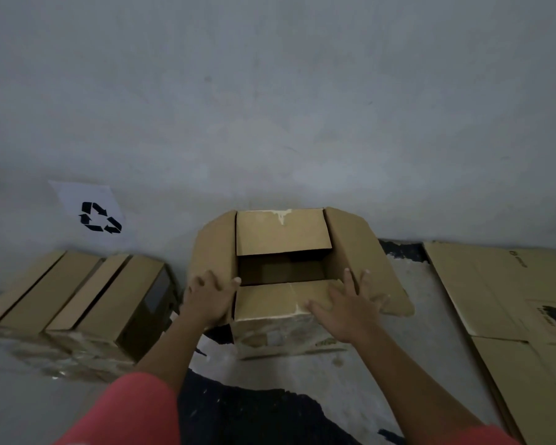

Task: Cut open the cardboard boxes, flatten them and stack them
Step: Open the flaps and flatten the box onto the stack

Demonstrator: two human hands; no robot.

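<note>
with the left hand (pixel 210 298) and right hand (pixel 350 303) spread flat and apart on the open box (pixel 270 303), an uneven push could crumple it sideways.

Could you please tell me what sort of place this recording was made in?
Probably a recycling corner in a storeroom: a white paper sign with black recycling symbol on the grey wall, flattened brown cardboard sheets on the concrete floor.

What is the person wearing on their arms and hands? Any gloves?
No gloves: the left hand and right hand are bare, with no watch or ring showing. Forearms are bare too. A coral-red left sleeve and right sleeve cover the upper arms.
</note>
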